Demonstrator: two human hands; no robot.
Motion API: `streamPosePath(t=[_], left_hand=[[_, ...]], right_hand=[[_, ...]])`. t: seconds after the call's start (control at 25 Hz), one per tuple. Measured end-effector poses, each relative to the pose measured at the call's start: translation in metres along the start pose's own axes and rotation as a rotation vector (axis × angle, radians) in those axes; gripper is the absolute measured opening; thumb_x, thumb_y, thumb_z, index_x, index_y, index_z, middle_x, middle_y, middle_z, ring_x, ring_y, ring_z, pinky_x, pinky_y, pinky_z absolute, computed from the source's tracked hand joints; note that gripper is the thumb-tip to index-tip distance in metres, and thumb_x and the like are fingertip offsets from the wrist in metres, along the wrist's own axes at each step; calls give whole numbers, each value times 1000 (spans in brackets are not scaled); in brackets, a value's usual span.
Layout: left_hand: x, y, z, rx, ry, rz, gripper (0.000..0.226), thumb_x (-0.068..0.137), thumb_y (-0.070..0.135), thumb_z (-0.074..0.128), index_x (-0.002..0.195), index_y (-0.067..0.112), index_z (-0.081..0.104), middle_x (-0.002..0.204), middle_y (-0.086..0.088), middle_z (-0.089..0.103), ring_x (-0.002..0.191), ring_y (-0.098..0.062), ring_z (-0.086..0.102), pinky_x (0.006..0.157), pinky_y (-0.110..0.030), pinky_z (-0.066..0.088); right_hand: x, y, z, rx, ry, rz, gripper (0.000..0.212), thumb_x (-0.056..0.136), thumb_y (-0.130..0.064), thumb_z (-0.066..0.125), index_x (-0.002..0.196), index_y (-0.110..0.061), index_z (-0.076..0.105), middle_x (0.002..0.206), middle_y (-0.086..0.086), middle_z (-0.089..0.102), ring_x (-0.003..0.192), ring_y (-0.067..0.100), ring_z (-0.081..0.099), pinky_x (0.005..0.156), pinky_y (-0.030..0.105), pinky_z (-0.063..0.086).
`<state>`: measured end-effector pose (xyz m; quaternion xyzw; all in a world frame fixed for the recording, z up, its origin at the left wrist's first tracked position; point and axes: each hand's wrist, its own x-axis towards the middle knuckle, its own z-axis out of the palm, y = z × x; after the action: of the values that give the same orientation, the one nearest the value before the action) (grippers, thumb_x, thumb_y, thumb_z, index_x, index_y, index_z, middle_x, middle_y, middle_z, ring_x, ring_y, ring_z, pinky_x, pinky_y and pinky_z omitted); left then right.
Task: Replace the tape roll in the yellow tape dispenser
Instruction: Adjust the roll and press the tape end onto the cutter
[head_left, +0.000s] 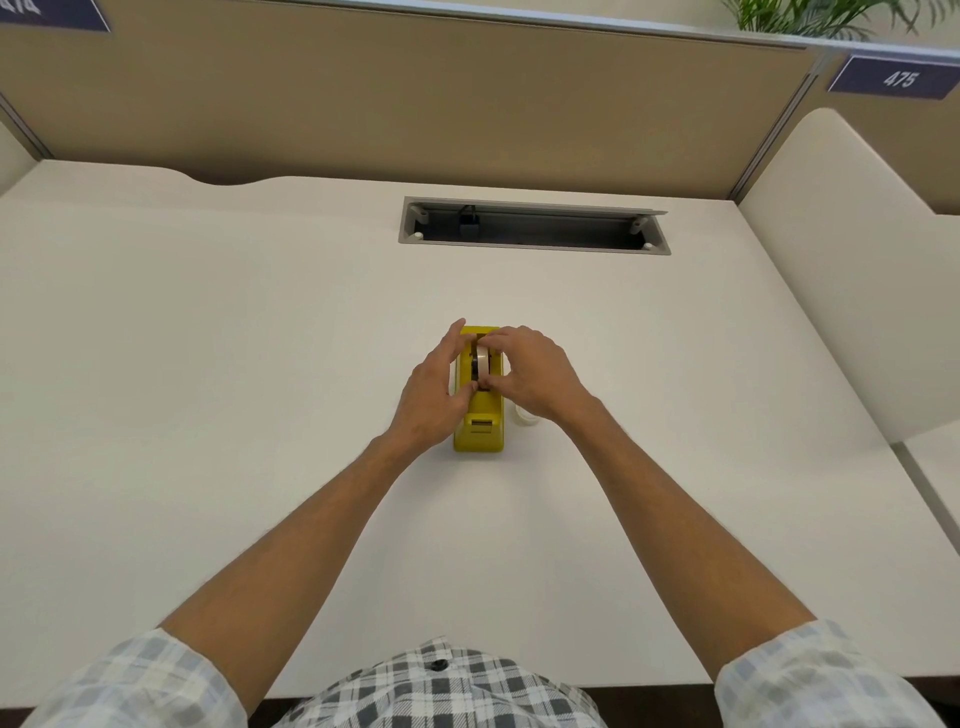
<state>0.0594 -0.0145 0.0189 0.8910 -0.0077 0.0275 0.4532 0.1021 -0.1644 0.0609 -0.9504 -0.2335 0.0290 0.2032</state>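
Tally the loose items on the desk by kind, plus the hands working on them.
Yellow tape dispenser: 1
Tape rolls: 2, one in the dispenser, one white roll on the desk beside it, mostly hidden by the right wrist
Hands: 2, left hand and right hand
Total: 5

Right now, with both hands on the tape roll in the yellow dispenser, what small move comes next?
Probably lift the tape roll straight up: the right hand pinches it, and the left hand steadies the yellow dispenser.
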Motion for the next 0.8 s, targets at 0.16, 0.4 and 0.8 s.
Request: streamPosePath(t=[0.16,0.4,0.8], left_hand=[[0,-1,0,0,-6,-24,81,90,19,65,152,28,13,150,3,42,134,-25,44,106,-37,39],[1,-2,-3,-27,-6,-17,73,89,18,66,149,27,25,144,5,49,127,-22,51,93,-22,37],[-2,10,-10,23,101,86,52,87,34,66,136,27,50,123,3,66,106,-18,62,88,-27,48]], right_hand=[[1,0,0,-5,25,-2,34,82,-31,70,114,-23,64,103,1,68,95,22,58,76,39,51],[1,2,2,127,71,15,35,82,-24,72,114,-15,63,109,2,68,95,23,61,82,41,51],[-11,-8,-3,510,229,91,39,71,-6,77,109,-10,67,110,2,69,93,16,66,82,36,58]])
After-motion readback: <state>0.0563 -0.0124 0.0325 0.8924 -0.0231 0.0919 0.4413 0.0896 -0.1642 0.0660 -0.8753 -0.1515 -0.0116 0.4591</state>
